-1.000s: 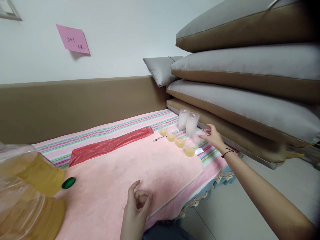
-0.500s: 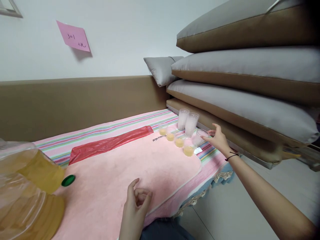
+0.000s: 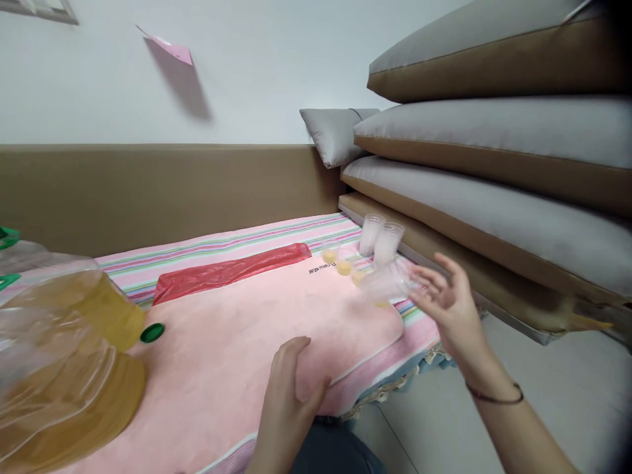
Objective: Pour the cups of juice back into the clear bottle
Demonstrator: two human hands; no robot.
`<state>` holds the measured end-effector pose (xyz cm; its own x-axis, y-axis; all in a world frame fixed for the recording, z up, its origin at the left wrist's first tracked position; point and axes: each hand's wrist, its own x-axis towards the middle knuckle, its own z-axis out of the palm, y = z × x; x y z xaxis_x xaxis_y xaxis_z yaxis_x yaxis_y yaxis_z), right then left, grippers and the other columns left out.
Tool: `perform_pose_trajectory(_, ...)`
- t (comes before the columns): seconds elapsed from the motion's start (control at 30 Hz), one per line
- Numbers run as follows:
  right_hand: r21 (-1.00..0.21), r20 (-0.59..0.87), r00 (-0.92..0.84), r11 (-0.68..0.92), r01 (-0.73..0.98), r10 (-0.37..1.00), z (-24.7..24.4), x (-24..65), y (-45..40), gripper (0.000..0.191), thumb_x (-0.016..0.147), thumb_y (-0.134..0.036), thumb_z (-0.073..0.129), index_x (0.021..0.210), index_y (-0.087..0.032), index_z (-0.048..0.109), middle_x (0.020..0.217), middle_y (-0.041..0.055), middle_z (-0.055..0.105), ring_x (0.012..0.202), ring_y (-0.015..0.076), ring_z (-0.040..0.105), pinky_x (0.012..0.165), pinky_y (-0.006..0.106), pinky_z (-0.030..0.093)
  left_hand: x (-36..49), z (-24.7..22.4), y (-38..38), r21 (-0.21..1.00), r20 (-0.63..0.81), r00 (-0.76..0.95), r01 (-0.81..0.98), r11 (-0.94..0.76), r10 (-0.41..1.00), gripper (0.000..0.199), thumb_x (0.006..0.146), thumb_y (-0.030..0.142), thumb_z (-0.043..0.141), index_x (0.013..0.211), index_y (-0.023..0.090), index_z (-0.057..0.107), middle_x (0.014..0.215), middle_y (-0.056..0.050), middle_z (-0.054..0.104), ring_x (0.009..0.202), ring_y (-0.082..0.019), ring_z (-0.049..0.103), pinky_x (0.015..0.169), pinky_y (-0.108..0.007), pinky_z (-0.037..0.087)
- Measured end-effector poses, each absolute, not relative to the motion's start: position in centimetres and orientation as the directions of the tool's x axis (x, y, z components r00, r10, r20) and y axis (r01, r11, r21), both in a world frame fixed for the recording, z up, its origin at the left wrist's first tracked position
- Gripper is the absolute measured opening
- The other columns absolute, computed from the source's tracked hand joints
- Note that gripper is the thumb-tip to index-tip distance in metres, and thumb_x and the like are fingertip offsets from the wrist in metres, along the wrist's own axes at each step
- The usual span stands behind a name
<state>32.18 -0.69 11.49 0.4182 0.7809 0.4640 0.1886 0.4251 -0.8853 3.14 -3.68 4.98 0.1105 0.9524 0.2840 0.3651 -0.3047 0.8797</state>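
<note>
My right hand (image 3: 449, 303) holds a stack of clear plastic cups (image 3: 388, 280), tilted toward the left and blurred by motion. Behind and below it, small cups of yellow liquid (image 3: 344, 267) stand in a row on the pink mat (image 3: 222, 342); the stack partly hides the nearer ones. Two upright stacks of clear cups (image 3: 388, 245) are just beyond. Over the mat's front part is my left hand (image 3: 296, 395), its thumb and fingers apart, holding nothing.
Large clear jugs of yellow liquid (image 3: 89, 395) occupy the left, beside a green cap (image 3: 152, 332). A red plastic bag (image 3: 232, 271) lies along the mat's back edge. Stacked grey-brown cushions (image 3: 484, 184) rise at the right.
My right hand has lifted the stack of cups off the striped cloth and brought it nearer. My left hand's fingers have spread from a curled pose. The view has shifted slightly.
</note>
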Motion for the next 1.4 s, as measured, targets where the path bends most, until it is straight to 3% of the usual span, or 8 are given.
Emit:
perform_pose_trajectory(0.17,-0.94,0.177,0.38,0.271,-0.209,0.908,7.3,24.5,-4.9,0.08,0.07,-0.045,0.081,0.138,-0.036,0.039,0.128,0.0122,0.062,0.124,0.0296,0.059,0.1,0.05,0.05,3.2,5.8,-4.0,0.962,0.207,0.15,0.147,-0.229,0.967,0.065,0.074,0.034,0.074,0.132,0.024,0.047,0.135,-0.013,0.054,0.127,-0.03,0.05,0.103,-0.046,0.042)
perform_pose_trajectory(0.33,-0.879,-0.02,0.342,0.146,-0.454,0.94,6.8,21.2,-7.1,0.082,0.07,-0.039,0.083,0.141,-0.034,0.041,0.131,0.0106,0.063,0.13,0.0267,0.055,0.112,0.047,0.038,2.6,6.3,-3.9,0.99,0.136,0.206,-0.066,-0.125,0.969,0.056,0.072,0.037,0.076,0.12,0.023,0.052,0.124,-0.012,0.057,0.122,-0.03,0.052,0.1,-0.044,0.042)
perform_pose_trajectory(0.57,-0.857,-0.078,0.359,0.121,-0.501,0.93,7.0,19.6,-8.1,0.081,0.066,-0.039,0.085,0.137,-0.031,0.047,0.123,0.0107,0.067,0.122,0.0282,0.061,0.114,0.053,0.033,1.8,7.2,-4.2,0.984,0.101,0.23,-0.168,-0.062,0.968,0.047,0.073,0.037,0.074,0.112,0.022,0.054,0.109,-0.009,0.06,0.108,-0.027,0.057,0.091,-0.04,0.044)
perform_pose_trajectory(0.87,-0.832,-0.134,0.373,0.1,-0.545,0.918,7.2,19.7,-8.3,0.081,0.063,-0.039,0.087,0.134,-0.033,0.048,0.123,0.0074,0.067,0.124,0.0253,0.059,0.113,0.049,0.036,1.2,7.6,-4.6,0.968,0.131,0.217,-0.237,-0.078,0.967,0.038,0.068,0.027,0.078,0.099,0.022,0.056,0.095,-0.002,0.059,0.092,-0.017,0.058,0.084,-0.03,0.044)
perform_pose_trajectory(1.03,-0.856,-0.05,0.478,0.209,-0.473,0.877,7.6,21.7,-7.2,0.069,0.066,-0.042,0.082,0.127,-0.033,0.051,0.121,0.0054,0.065,0.121,0.024,0.059,0.109,0.048,0.039,-0.2,8.1,-4.4,0.953,0.08,0.114,-0.299,-0.043,0.99,0.042,0.066,0.031,0.081,0.099,0.021,0.057,0.087,0.0,0.063,0.084,-0.014,0.06,0.079,-0.025,0.046)
perform_pose_trajectory(1.13,-0.917,0.088,0.512,0.27,-0.294,0.854,7.6,22.6,-5.4,0.072,0.064,-0.04,0.084,0.126,-0.033,0.048,0.12,0.0061,0.065,0.124,0.025,0.056,0.108,0.048,0.04,-1.5,8.4,-4.3,0.906,-0.041,-0.009,-0.423,0.034,0.999,0.049,0.066,0.038,0.083,0.103,0.022,0.056,0.087,-0.001,0.066,0.086,-0.015,0.062,0.08,-0.028,0.05)
perform_pose_trajectory(1.3,-0.949,0.31,0.285,0.277,0.151,0.907,5.9,21.3,-1.7,0.085,0.061,-0.038,0.084,0.132,-0.025,0.038,0.118,0.0133,0.063,0.12,0.0295,0.057,0.103,0.052,0.043,-3.4,9.2,-4.3,0.69,-0.245,-0.047,-0.71,0.14,0.968,0.061,0.06,0.043,0.087,0.108,0.025,0.056,0.093,-0.002,0.066,0.088,-0.019,0.067,0.084,-0.04,0.058)
perform_pose_trajectory(1.4,-0.9,0.349,0.139,0.289,0.327,0.927,4.5,19.8,-0.2,0.086,0.063,-0.038,0.081,0.135,-0.023,0.035,0.118,0.0138,0.063,0.118,0.0297,0.057,0.104,0.054,0.041,-3.9,9.3,-4.4,0.635,-0.283,-0.062,-0.761,0.138,0.957,0.061,0.058,0.04,0.09,0.108,0.025,0.058,0.096,-0.004,0.066,0.088,-0.019,0.068,0.083,-0.038,0.06)
